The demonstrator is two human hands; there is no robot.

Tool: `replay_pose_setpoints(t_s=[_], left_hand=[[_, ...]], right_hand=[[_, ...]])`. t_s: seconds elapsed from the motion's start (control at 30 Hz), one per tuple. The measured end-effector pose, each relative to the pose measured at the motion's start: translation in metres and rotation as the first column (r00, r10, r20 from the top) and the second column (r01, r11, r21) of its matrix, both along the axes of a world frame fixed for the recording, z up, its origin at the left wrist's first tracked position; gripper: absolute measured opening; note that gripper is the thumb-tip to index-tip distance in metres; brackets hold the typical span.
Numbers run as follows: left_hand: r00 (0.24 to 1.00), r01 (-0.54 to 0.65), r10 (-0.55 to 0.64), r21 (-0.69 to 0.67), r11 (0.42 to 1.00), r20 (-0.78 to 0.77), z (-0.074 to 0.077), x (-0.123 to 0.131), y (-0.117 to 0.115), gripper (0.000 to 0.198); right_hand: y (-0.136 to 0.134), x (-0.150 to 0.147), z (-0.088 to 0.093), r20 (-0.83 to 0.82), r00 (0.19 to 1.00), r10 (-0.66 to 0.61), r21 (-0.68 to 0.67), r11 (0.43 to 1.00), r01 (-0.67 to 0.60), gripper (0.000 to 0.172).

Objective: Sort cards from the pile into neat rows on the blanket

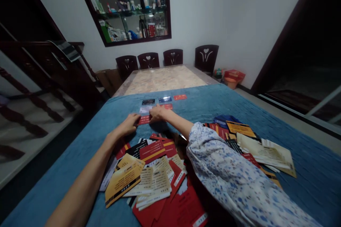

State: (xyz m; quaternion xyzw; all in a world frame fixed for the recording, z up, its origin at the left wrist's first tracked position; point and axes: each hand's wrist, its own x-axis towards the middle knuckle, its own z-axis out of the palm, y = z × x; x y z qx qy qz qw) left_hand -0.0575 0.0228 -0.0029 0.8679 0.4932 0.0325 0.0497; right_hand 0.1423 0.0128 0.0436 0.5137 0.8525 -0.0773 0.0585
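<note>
Both my arms reach forward over a blue cloth point(80, 149). My left hand point(131, 123) and my right hand point(157, 113) pinch the two ends of a small red card point(144, 119) lying on the cloth. Just beyond it several small cards are laid out in rows: a dark one point(148, 101), a blue one point(165, 99), a red one point(180, 97), a pale one point(145, 109) and another red one point(167, 106). Under my forearms lies a loose heap of red, yellow and cream cards and envelopes point(151, 173). My right arm wears a white sleeve with blue flowers.
A second pile of cards and cream envelopes point(255, 145) lies to the right on the cloth. Beyond the cloth is a marble-topped table point(162, 78) with several dark chairs point(206, 56) along the wall. A glass wall cabinet point(130, 10) hangs above. A dark wooden stair rail point(39, 71) runs on the left.
</note>
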Motion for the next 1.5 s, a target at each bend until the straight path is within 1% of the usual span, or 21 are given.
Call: replay_pose_setpoints(t_s=[0.13,0.23,0.3,0.43,0.53,0.67,0.8,0.93,1.03,1.13,1.3,1.5], left_hand=[[0.999,-0.021,0.021,0.016,1.000,-0.032,-0.006,0.002,0.004,0.056],[0.998,-0.048,0.049,0.032,0.998,-0.049,-0.008,0.005,0.004,0.060],[0.997,-0.044,0.046,0.020,0.999,-0.065,-0.006,0.006,0.002,0.060],[0.997,-0.043,0.044,0.004,0.999,-0.067,-0.001,0.007,-0.002,0.056],[0.997,-0.051,0.051,0.005,0.999,-0.065,0.000,0.007,-0.003,0.057],[0.997,-0.052,0.052,0.006,0.999,-0.049,0.000,0.005,-0.001,0.065],[0.997,-0.051,0.052,0.015,0.999,-0.063,0.001,0.004,-0.001,0.063],[0.992,-0.051,0.056,0.043,0.998,-0.109,0.007,0.003,-0.003,0.063],[0.987,-0.053,0.065,0.086,0.995,-0.145,0.013,0.005,-0.005,0.064],[0.988,-0.030,0.049,0.134,0.991,-0.145,0.020,0.012,-0.009,0.058],[0.995,0.063,-0.048,0.180,0.982,-0.086,0.028,0.032,-0.018,0.040],[0.979,0.190,-0.199,0.205,0.960,0.029,0.037,0.061,-0.039,0.033]], right_hand=[[0.000,-0.003,0.001,0.003,1.000,0.004,0.030,1.000,-0.004,0.039],[0.001,-0.007,-0.002,0.024,1.000,0.005,0.047,0.999,-0.006,0.043],[0.000,-0.009,-0.005,0.034,0.999,0.005,0.060,0.998,-0.007,0.045],[0.001,-0.013,-0.010,0.041,0.999,-0.007,0.090,0.996,0.003,0.044],[0.004,-0.013,-0.012,0.061,0.998,0.002,0.097,0.995,-0.008,0.047],[0.005,-0.011,-0.008,0.090,0.996,0.023,0.101,0.994,-0.032,0.046],[0.001,-0.002,0.001,0.083,0.995,0.049,0.136,0.989,-0.060,0.043],[-0.007,0.016,0.010,0.095,0.993,0.074,0.187,0.978,-0.091,0.041],[-0.014,0.035,0.016,0.087,0.994,0.063,0.241,0.967,-0.083,0.036],[-0.023,0.055,0.019,0.065,0.997,0.044,0.286,0.956,-0.060,0.034],[-0.044,0.092,0.020,0.027,0.999,0.025,0.294,0.955,-0.032,0.030],[-0.074,0.137,0.014,0.011,1.000,-0.014,0.312,0.950,0.009,0.027]])
